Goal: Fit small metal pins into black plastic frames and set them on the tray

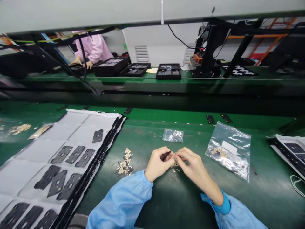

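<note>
My left hand (158,164) grips a slim black tool (166,155), possibly tweezers, with its tip pointing toward my right hand (193,168). The fingers of my right hand pinch a small tan metal part (175,162), and a few similar bits lie just below it on the green bench mat (181,203). To the left of my hands sits a loose pile of tan parts (124,163). A clear plastic bag of parts (227,152) lies to the right, and a small crumpled clear bag (172,135) lies ahead.
A white sheet with rows of black die-cut pieces (59,165) lies at left, and a similar sheet (289,152) sits at the right edge. Across a raised shelf, a co-worker in a pink smock (92,49) works beside several black trays (168,71).
</note>
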{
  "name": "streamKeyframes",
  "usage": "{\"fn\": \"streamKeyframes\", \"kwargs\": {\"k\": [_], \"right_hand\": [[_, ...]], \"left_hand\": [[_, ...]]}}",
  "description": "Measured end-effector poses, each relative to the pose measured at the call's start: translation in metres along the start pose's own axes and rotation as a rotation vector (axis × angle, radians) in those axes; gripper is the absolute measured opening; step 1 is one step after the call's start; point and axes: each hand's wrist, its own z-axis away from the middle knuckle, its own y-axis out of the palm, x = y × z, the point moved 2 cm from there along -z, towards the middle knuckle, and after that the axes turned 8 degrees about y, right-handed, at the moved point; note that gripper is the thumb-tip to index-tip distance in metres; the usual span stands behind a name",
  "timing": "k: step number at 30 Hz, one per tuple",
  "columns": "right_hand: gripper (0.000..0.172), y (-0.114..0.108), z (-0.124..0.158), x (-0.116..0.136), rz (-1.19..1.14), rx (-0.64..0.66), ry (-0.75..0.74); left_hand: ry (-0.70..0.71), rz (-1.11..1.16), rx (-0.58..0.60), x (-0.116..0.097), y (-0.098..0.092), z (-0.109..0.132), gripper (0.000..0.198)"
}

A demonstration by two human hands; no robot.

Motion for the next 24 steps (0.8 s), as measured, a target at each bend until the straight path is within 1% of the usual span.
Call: {"fn": "streamKeyframes", "kwargs": {"k": [4, 7, 10, 13, 16, 19, 21, 22, 24], "right_hand": [[0.016, 0.004, 0.001, -0.008, 0.02, 0.035, -0.002], [0.016, 0.007, 0.001, -0.013, -0.035, 0.062, 0.046], [0.016, 0.008, 0.0, -0.015, -0.083, 0.097, 0.098], [0.016, 0.009, 0.001, -0.015, -0.102, 0.099, 0.1], [0.014, 0.01, 0.0, -0.019, -0.155, 0.066, 0.134], [0.011, 0.009, -0.002, -0.028, -0.18, -0.073, 0.21], [0.011, 0.006, -0.003, -0.035, -0.125, -0.158, 0.231], [0.012, 0.005, -0.004, -0.037, -0.075, -0.156, 0.219], [0.021, 0.004, -0.005, -0.039, 0.055, -0.071, 0.152]], "left_hand": [[-0.014, 0.006, 0.034, 0.014, 0.003, 0.004, 0.011], [-0.056, 0.024, 0.046, 0.024, 0.005, 0.008, 0.01], [-0.069, 0.03, 0.05, 0.028, 0.006, 0.01, 0.011], [-0.07, 0.04, 0.05, 0.027, 0.006, 0.01, 0.011], [-0.105, 0.101, 0.048, 0.026, 0.007, 0.01, 0.009], [-0.152, 0.161, 0.024, 0.028, 0.006, 0.008, 0.007], [-0.166, 0.168, -0.004, 0.03, 0.005, 0.007, 0.007], [-0.169, 0.165, -0.015, 0.032, 0.004, 0.006, 0.007], [-0.178, 0.157, -0.026, 0.035, 0.003, 0.006, 0.007]]}}
